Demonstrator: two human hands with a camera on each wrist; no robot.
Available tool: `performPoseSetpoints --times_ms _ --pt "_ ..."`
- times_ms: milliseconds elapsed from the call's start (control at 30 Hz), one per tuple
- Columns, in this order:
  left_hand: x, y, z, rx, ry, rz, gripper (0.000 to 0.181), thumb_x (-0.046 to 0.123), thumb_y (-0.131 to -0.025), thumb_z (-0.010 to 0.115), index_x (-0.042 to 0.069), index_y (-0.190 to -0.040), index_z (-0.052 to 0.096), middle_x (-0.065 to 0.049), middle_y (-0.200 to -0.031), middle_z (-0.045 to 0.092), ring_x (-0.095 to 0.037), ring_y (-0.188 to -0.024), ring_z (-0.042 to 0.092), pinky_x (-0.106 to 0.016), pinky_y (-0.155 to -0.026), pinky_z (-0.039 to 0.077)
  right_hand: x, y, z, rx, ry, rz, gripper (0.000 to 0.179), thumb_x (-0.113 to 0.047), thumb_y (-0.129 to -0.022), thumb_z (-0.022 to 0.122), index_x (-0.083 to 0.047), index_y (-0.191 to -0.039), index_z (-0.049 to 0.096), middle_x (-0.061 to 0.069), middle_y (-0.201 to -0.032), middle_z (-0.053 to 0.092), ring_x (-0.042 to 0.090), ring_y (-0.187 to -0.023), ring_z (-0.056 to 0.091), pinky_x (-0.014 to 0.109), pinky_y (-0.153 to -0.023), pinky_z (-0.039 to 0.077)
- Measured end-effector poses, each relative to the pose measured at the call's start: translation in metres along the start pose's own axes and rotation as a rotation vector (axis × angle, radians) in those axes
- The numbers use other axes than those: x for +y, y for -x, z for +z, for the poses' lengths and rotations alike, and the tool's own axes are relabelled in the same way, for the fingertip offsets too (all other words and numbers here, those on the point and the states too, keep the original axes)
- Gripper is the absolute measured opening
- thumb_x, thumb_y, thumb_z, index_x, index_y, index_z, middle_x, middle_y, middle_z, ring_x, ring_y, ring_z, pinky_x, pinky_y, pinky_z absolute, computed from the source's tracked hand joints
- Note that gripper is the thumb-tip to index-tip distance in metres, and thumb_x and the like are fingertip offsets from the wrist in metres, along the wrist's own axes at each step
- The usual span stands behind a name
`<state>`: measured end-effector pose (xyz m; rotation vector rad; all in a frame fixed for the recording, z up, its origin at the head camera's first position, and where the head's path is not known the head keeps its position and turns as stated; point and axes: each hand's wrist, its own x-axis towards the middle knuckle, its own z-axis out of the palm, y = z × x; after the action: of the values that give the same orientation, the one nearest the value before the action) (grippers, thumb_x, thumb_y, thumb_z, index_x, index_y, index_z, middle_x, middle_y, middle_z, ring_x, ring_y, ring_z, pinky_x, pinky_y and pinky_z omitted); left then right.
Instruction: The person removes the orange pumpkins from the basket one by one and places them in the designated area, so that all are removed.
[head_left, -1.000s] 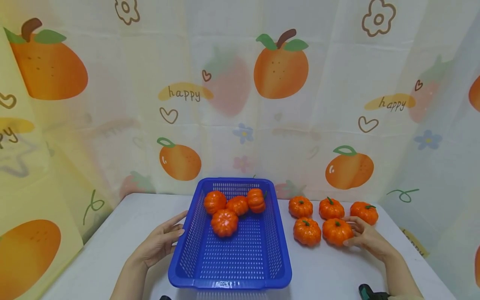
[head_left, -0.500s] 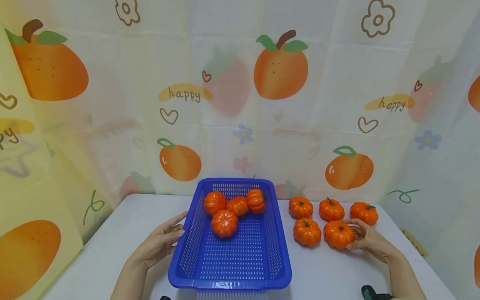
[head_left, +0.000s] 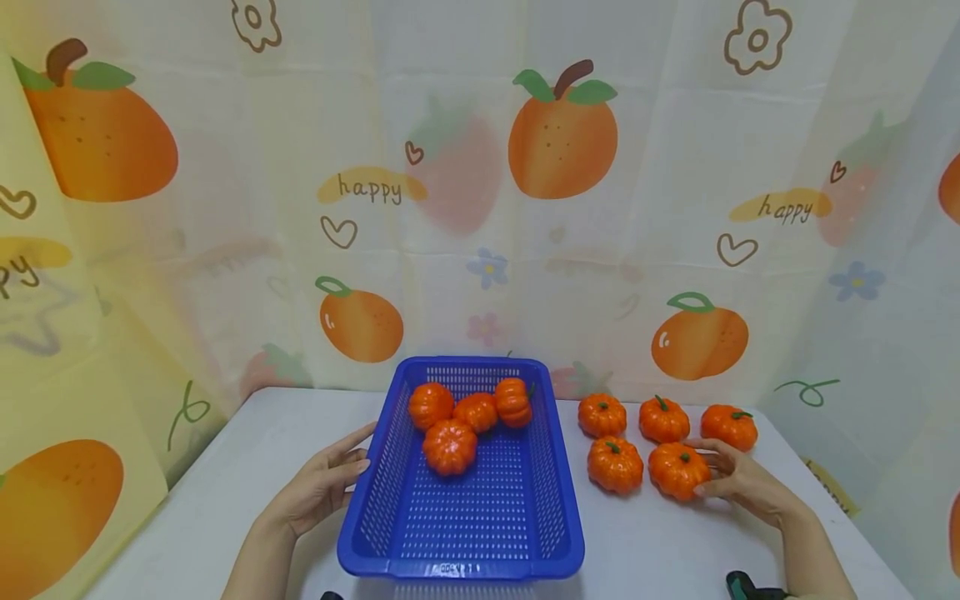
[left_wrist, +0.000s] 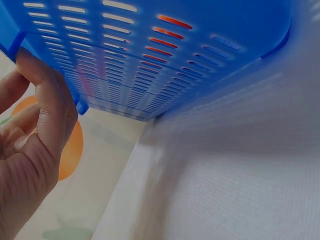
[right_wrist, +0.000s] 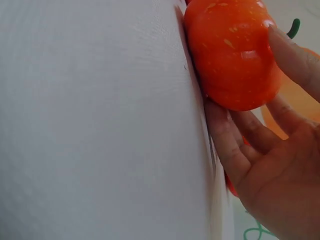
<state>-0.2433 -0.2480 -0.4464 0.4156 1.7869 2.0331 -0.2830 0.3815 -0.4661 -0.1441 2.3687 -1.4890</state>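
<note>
The right hand (head_left: 738, 485) curls thumb and fingers round the near right pumpkin (head_left: 677, 472) on the table (head_left: 652, 550); the left hand (head_left: 317, 490) touches the basket (head_left: 461, 570), though whether pinching it I cannot tell.

**Blue basket (left_wrist: 250, 20) from super close**

So the left grip (left_wrist: 35, 145) sits at the far left, a bent finger touching the basket's rim. Slotted wall fills most of the top, something orange-red (left_wrist: 174, 22) showing through a few slots. White tabletop (left_wrist: 240, 185) lower right, printed backdrop (left_wrist: 115, 142) behind.
</note>
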Motion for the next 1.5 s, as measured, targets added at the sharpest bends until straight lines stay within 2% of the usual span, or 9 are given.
performPoseSetpoints --times_ms 400,500,567,667,800,933,1167,1367,1500 --pt "-0.002 0.001 -0.001 -0.016 0.009 0.023 0.068 0.011 -0.104 0.042 0.005 -0.159 0.002 0.002 -0.115 0.063 -0.008 -0.101 0.069 -0.028 -0.087 0.059 -0.003 0.002 -0.011 0.022 0.052 -0.012 0.081 -0.029 -0.090 0.066 -0.001 -0.153 0.024 0.032 -0.155 0.029 0.045 -0.134 0.044 0.053 -0.099 0.052" --pt "-0.002 0.000 -0.002 -0.013 0.004 0.023 0.068 0.012 -0.104 0.042 0.005 -0.159 0.003 0.002 -0.115 0.063 -0.008 -0.101 0.069 -0.028 -0.087 0.059 -0.009 0.003 -0.015 0.030 0.069 -0.040 0.079 -0.030 -0.093 0.063 0.001 -0.153 0.023 0.032 -0.155 0.032 0.031 -0.129 0.055 0.054 -0.101 0.051" --pt "-0.002 0.000 -0.002 -0.014 0.000 0.025 0.068 0.012 -0.104 0.042 0.005 -0.159 0.003 0.002 -0.116 0.063 -0.008 -0.102 0.069 -0.028 -0.087 0.059 -0.014 0.004 -0.016 0.049 0.085 -0.065 0.077 -0.030 -0.094 0.062 0.002 -0.153 0.023 0.032 -0.154 0.033 0.015 -0.121 0.061 0.054 -0.102 0.051" --pt "-0.002 0.000 -0.002 -0.017 0.000 0.027 0.068 0.012 -0.104 0.042 0.005 -0.159 0.002 0.002 -0.116 0.063 -0.009 -0.103 0.069 -0.029 -0.088 0.059 -0.025 0.005 -0.017 0.112 0.131 -0.096 0.072 -0.033 -0.095 0.060 0.000 -0.151 0.028 0.030 -0.152 0.038 -0.013 -0.104 0.056 0.049 -0.099 0.053" --pt "-0.002 0.000 -0.002 -0.021 0.001 0.030 0.067 0.012 -0.104 0.042 0.005 -0.159 0.002 0.002 -0.117 0.062 -0.009 -0.103 0.069 -0.029 -0.088 0.059 -0.042 0.007 -0.016 0.192 0.183 -0.144 0.067 -0.036 -0.096 0.059 -0.004 -0.149 0.033 0.029 -0.150 0.041 -0.022 -0.099 0.048 0.050 -0.097 0.053" --pt "-0.002 0.000 -0.002 -0.013 -0.003 0.024 0.067 0.012 -0.104 0.042 0.006 -0.159 0.003 0.002 -0.116 0.062 -0.009 -0.103 0.069 -0.029 -0.088 0.059 -0.061 0.007 -0.013 0.222 0.195 -0.202 0.063 -0.036 -0.096 0.060 -0.009 -0.148 0.036 0.025 -0.149 0.044 -0.020 -0.099 0.051 0.055 -0.097 0.052" --pt "-0.001 0.000 -0.001 -0.003 -0.003 0.015 0.068 0.012 -0.104 0.043 0.006 -0.159 0.004 0.002 -0.117 0.062 -0.009 -0.103 0.068 -0.029 -0.087 0.059 -0.098 0.001 -0.001 0.207 0.196 -0.302 0.056 -0.035 -0.097 0.060 -0.016 -0.146 0.040 -0.009 -0.135 0.053 -0.012 -0.109 0.056 0.055 -0.101 0.051" --pt "-0.001 0.001 -0.001 -0.008 -0.001 0.015 0.069 0.012 -0.104 0.043 0.005 -0.159 0.002 0.003 -0.116 0.062 -0.008 -0.102 0.068 -0.028 -0.087 0.059 -0.137 -0.008 0.012 0.174 0.167 -0.370 0.055 -0.032 -0.097 0.060 -0.017 -0.146 0.040 -0.006 -0.140 0.054 0.009 -0.124 0.059 0.052 -0.104 0.050" --pt "-0.001 0.001 -0.001 -0.006 -0.002 0.009 0.069 0.013 -0.104 0.043 0.006 -0.159 0.003 0.003 -0.115 0.061 -0.008 -0.101 0.068 -0.028 -0.087 0.059 -0.167 -0.012 0.020 0.151 0.114 -0.438 0.052 -0.029 -0.098 0.059 -0.020 -0.146 0.042 -0.007 -0.141 0.054 0.009 -0.126 0.057 0.053 -0.106 0.047"
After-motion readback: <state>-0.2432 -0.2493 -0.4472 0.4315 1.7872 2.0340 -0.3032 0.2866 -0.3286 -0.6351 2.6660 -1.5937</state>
